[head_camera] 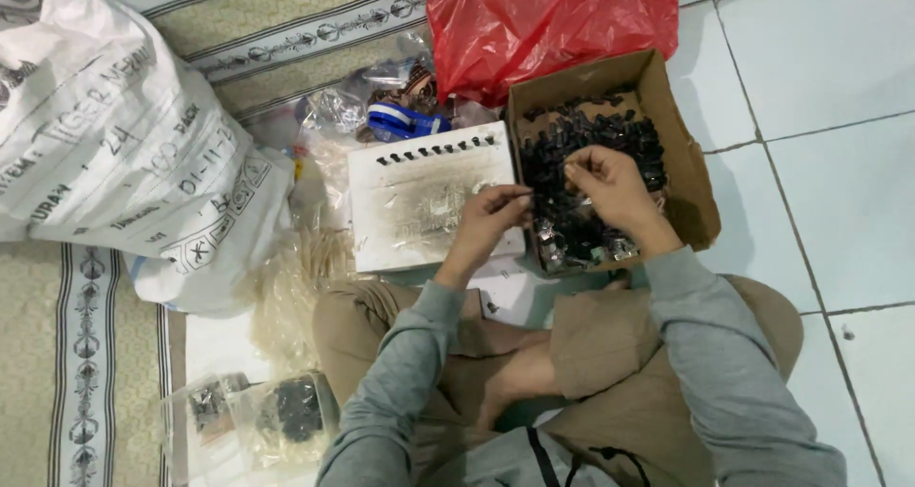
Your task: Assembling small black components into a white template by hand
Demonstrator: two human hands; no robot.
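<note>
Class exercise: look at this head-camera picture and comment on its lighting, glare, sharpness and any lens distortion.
Head view: light is soft and even, with faint shadows under the cardboard box; mild glare on the red plastic bag and floor tiles; small black parts and both hands look slightly soft; tile lines bend a little near the edges.

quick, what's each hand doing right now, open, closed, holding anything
Left hand: fingers pinched together over the white board; what they hold cannot be told.
Right hand: curled over the cardboard box of small black parts.
</note>
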